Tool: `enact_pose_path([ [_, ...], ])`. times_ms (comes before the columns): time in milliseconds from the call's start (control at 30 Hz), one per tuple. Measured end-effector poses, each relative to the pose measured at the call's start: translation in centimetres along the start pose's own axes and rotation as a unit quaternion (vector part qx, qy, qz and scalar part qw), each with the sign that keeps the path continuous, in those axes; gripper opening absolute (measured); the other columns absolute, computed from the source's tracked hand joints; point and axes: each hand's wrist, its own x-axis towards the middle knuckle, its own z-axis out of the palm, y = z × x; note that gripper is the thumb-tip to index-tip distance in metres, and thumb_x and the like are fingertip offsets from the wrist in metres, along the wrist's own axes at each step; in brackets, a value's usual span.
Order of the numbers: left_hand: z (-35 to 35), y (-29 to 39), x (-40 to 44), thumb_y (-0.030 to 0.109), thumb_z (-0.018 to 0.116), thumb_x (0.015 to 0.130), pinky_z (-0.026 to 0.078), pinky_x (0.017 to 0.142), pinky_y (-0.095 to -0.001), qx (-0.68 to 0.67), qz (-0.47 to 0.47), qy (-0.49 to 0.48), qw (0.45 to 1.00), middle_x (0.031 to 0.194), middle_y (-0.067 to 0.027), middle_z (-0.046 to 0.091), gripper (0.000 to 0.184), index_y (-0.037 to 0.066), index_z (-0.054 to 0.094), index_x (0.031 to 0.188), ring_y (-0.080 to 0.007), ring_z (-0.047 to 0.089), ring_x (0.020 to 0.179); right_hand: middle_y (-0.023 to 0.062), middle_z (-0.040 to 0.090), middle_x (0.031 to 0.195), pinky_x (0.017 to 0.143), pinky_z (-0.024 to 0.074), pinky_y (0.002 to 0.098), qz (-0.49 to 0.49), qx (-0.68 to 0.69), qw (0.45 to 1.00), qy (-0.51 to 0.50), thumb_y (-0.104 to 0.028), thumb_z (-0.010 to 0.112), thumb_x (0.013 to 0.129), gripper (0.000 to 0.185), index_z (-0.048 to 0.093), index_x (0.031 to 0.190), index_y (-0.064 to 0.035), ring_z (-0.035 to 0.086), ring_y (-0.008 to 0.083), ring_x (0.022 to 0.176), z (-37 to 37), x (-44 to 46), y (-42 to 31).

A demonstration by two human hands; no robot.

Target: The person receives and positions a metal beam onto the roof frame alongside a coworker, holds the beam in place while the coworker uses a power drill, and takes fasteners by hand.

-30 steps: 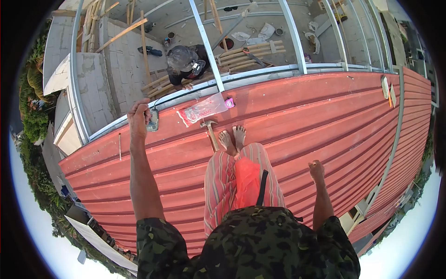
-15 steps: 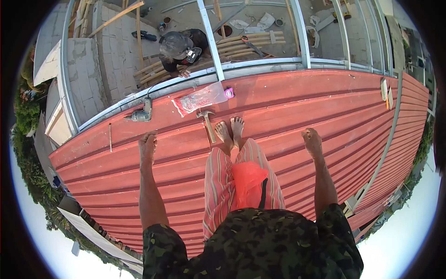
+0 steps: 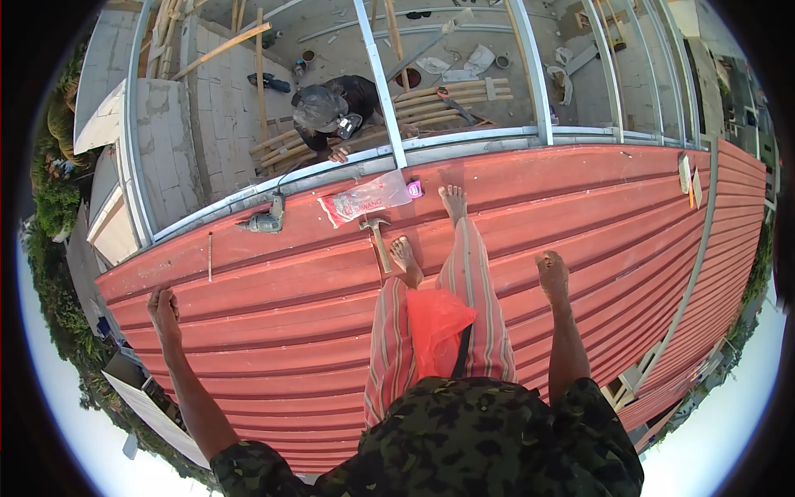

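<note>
My left hand (image 3: 164, 308) hangs over the red metal roof (image 3: 273, 348), out to the left, its fingers curled in and nothing seen in them. A thin stick-like piece (image 3: 209, 257) lies on the roof nearest to it. My right hand (image 3: 552, 272) is held over the roof at the right, closed in a loose fist with no object showing. Between the hands, a claw hammer (image 3: 377, 242) lies by my left foot (image 3: 406, 258). My right foot (image 3: 453, 201) stands further forward. A red plastic bag (image 3: 437, 327) hangs at my waist.
A power drill (image 3: 267, 217), a printed plastic bag (image 3: 362, 200) and a purple tape measure (image 3: 415, 190) lie near the roof edge. Beyond the metal framing (image 3: 378, 79), a co-worker in a grey cap (image 3: 320, 109) is below, one hand on the edge. Small pieces (image 3: 690, 178) lie right.
My left hand has swung out to the left and lower in view. My right foot has stepped forward toward the roof edge. My right hand has shifted slightly down.
</note>
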Motion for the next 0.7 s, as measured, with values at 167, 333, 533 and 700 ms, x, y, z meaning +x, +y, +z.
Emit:
enact_pose_path([
  [167, 11.6, 3.0, 4.3, 0.015, 0.050, 0.083, 0.026, 0.037, -0.0181, -0.045, 0.056, -0.051, 0.996, 0.057, 0.0044, 0.043, 0.023, 0.003, 0.062, 0.098, -0.0023, 0.032, 0.044, 0.0205, 0.060, 0.086, 0.070, 0.0476, 0.0410, -0.042, 0.019, 0.999, -0.012, -0.020, 0.062, 0.078, 0.031, 0.058, 0.100, 0.0024, 0.060, 0.0341, 0.080, 6.2, 4.1, 2.5],
  [333, 28.5, -3.1, 4.0, 0.013, 0.051, 0.081, 0.027, 0.037, -0.0183, -0.070, -0.063, -0.167, 0.982, 0.056, 0.0048, 0.045, 0.017, 0.005, 0.063, 0.090, -0.0019, 0.036, 0.044, 0.0216, 0.060, 0.085, 0.070, 0.0481, 0.0420, -0.050, 0.025, 0.995, -0.085, -0.018, 0.064, 0.077, 0.032, 0.057, 0.099, 0.0030, 0.061, 0.0344, 0.081, 12.4, 14.4, 3.5],
  [533, 42.3, -11.3, 2.6, 0.017, 0.055, 0.081, 0.025, 0.036, -0.0176, -0.044, -0.136, -0.242, 0.960, 0.054, 0.0051, 0.046, 0.015, 0.007, 0.063, 0.088, -0.0013, 0.035, 0.041, 0.0216, 0.058, 0.093, 0.071, 0.0481, 0.0434, -0.126, -0.039, 0.981, -0.141, -0.022, 0.062, 0.078, 0.033, 0.057, 0.101, 0.0016, 0.060, 0.0360, 0.082, 18.1, 25.9, 6.1],
  [700, 47.8, -13.6, 5.5, 0.019, 0.056, 0.081, 0.025, 0.037, -0.0176, -0.030, -0.116, -0.237, 0.964, 0.055, 0.0051, 0.046, 0.016, 0.006, 0.064, 0.087, -0.0011, 0.036, 0.043, 0.0216, 0.055, 0.099, 0.076, 0.0467, 0.0463, -0.168, -0.099, 0.971, -0.142, -0.025, 0.059, 0.081, 0.033, 0.055, 0.101, 0.0009, 0.057, 0.0364, 0.089, 23.5, 35.3, 5.4],
])
